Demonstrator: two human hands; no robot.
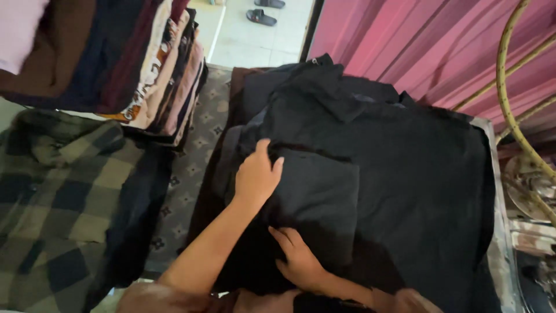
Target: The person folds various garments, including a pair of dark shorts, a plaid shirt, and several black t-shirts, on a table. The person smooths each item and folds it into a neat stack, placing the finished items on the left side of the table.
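A black shirt [370,168] of soft, matte cloth lies spread flat over a raised padded surface, its collar toward the far end and a folded sleeve panel lying across the near left part. The left hand [256,174] rests palm down on the upper edge of that folded panel, fingers curled over the crease and pinching cloth. The right hand [298,258] presses flat on the lower part of the same panel; whether it grips anything is hard to tell, as dark cloth hides the fingertips. To the left, just beyond the shirt's edge, a strip of patterned carpet [194,168] stays open, then a checked blanket [63,191]. A stack of folded garments [116,58] sits behind, and pink curtain [417,46] hangs close on the right.
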